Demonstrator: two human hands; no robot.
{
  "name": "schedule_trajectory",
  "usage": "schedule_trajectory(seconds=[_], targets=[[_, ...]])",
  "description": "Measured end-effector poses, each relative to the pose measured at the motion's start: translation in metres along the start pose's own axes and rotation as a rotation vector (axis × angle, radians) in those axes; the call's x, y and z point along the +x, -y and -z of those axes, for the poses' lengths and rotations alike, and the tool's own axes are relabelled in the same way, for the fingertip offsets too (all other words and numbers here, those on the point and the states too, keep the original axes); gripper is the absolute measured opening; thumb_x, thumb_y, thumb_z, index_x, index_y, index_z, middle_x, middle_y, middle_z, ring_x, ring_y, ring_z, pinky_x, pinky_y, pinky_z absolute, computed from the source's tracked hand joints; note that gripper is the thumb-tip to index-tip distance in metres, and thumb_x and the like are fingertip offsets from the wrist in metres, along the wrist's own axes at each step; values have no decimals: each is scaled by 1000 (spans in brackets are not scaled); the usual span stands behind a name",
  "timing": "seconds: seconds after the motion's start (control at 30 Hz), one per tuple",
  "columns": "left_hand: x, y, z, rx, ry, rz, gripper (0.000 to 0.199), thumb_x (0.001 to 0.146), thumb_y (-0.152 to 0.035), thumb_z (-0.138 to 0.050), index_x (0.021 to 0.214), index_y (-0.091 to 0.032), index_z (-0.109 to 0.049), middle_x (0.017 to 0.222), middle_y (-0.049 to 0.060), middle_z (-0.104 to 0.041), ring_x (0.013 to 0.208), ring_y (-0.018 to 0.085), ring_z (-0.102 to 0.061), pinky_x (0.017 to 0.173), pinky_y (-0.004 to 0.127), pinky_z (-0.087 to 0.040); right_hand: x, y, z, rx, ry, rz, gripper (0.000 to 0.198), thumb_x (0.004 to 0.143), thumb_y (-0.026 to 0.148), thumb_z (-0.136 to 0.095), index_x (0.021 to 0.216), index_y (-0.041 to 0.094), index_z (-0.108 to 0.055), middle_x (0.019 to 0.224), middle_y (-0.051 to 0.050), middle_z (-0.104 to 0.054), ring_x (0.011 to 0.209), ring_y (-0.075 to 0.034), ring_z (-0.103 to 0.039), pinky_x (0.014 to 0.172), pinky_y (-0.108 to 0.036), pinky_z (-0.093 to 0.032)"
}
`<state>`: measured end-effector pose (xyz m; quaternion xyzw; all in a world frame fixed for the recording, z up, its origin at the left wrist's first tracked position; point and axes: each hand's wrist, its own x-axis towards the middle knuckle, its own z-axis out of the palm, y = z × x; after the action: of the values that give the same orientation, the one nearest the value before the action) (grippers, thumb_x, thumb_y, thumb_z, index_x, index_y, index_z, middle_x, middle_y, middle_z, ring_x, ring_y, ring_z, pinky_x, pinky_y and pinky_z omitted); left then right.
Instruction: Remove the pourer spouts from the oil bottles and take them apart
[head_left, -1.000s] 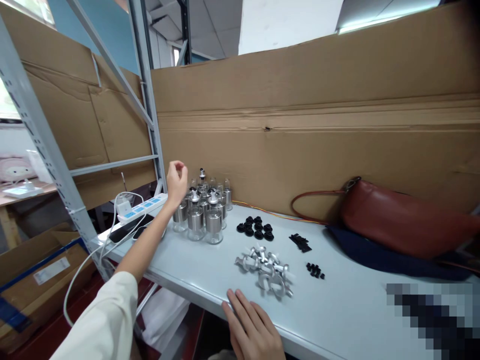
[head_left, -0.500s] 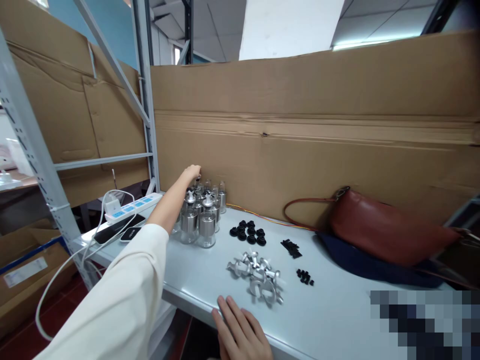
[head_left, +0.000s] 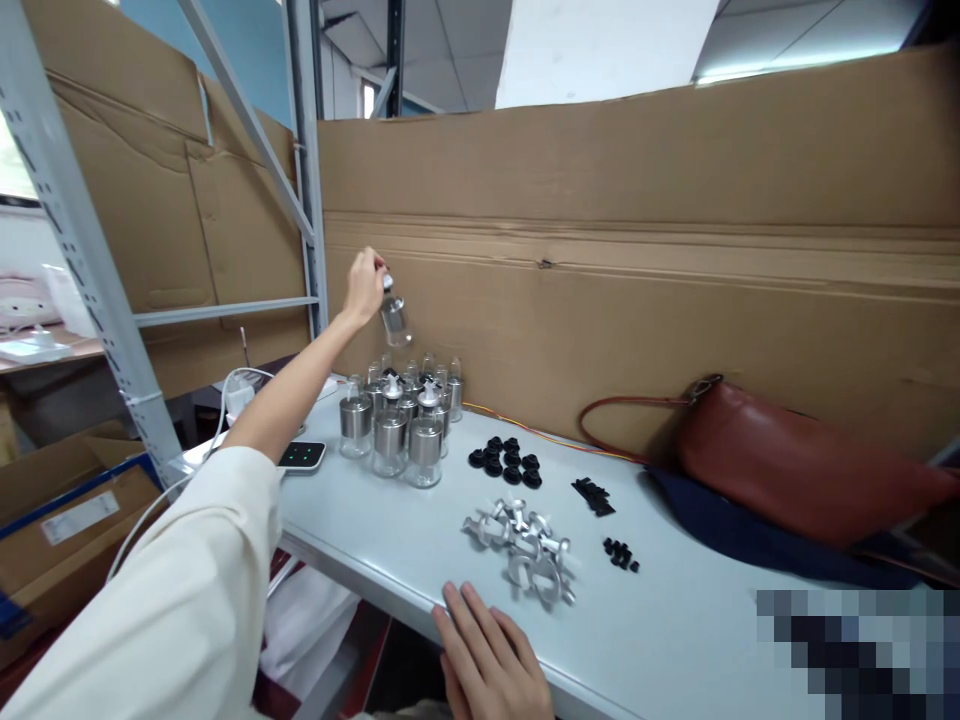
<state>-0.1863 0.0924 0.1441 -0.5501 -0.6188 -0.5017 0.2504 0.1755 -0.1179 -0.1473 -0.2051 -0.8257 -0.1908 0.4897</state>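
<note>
My left hand (head_left: 366, 288) is raised with its fingers closed on the top of a small glass bottle (head_left: 394, 318) with a metal band, which hangs tilted above the others. Below it, several similar glass bottles (head_left: 389, 440) stand close together on the table, some with white and black tops. My right hand (head_left: 495, 655) lies palm down at the table's front edge, fingers stretched out, holding nothing. Just beyond its fingertips is a pile of shiny silvery parts with curved ends (head_left: 529, 550).
Round black caps (head_left: 510, 462), thin black pieces (head_left: 594, 496) and small black bits (head_left: 621, 554) lie in groups. A reddish-brown bag (head_left: 795, 470) rests on dark blue cloth at right. A phone-like device (head_left: 303, 456) lies at left. Cardboard (head_left: 637, 200) walls the back.
My left hand has risen from among the bottles, lifting one of them up. My right hand stays at the table's edge. The view has shifted slightly to the left.
</note>
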Motion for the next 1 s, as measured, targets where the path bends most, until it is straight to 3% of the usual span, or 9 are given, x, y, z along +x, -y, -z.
schedule_trajectory(seconds=[0.07, 0.13, 0.23, 0.33, 0.43, 0.57, 1.0], targets=[[7, 1, 25, -197, -292, -74, 4, 93, -19, -45, 96, -17, -47, 104, 9, -53, 100, 19, -56, 95, 39, -44, -1, 0, 1, -1, 14, -3, 31, 89, 18, -44, 107, 23, -69, 113, 0, -70, 103, -16, -66, 89, -26, -43], [6, 0, 50, -401, -479, -120, 8, 96, -25, -42, 96, -18, -42, 98, 5, -50, 89, 14, -59, 88, 35, -48, -2, 0, 2, 0, 28, 0, 31, 89, 19, -44, 109, 23, -68, 114, 0, -69, 104, -17, -65, 89, -26, -43], [-21, -7, 83, -523, -421, -100, 10, 99, -27, -38, 101, -18, -36, 86, 0, -47, 75, 7, -58, 77, 28, -51, -3, 0, 2, -1, 46, 5, 31, 89, 20, -45, 111, 23, -67, 115, -1, -69, 104, -17, -65, 88, -26, -44], [-72, -15, 100, -540, -320, -93, 18, 95, -35, -46, 97, -20, -37, 79, -2, -46, 64, 6, -54, 59, 20, -51, -3, 0, 2, -5, 53, 11, 32, 89, 20, -45, 112, 23, -67, 115, 0, -69, 104, -17, -66, 88, -27, -44], [-126, -12, 99, -526, -244, -27, 26, 91, -46, -47, 95, -22, -38, 71, -2, -46, 56, 9, -51, 43, 17, -44, -3, 0, 1, -10, 43, 16, 32, 89, 19, -44, 111, 23, -68, 114, 0, -69, 102, -17, -66, 88, -27, -43], [-165, 3, 84, -502, -229, 83, 30, 88, -49, -50, 95, -23, -39, 72, -1, -47, 56, 11, -51, 42, 20, -44, -3, 0, 1, 5, 25, 3, 32, 89, 19, -44, 110, 23, -68, 113, 1, -70, 101, -17, -67, 87, -28, -43], [-181, 24, 46, -576, -165, 149, 21, 88, -37, -51, 96, -23, -39, 73, -2, -48, 64, 14, -54, 59, 28, -46, -3, 0, 2, 4, 52, 16, 32, 90, 21, -45, 114, 23, -67, 116, 0, -68, 103, -18, -66, 88, -28, -44]])
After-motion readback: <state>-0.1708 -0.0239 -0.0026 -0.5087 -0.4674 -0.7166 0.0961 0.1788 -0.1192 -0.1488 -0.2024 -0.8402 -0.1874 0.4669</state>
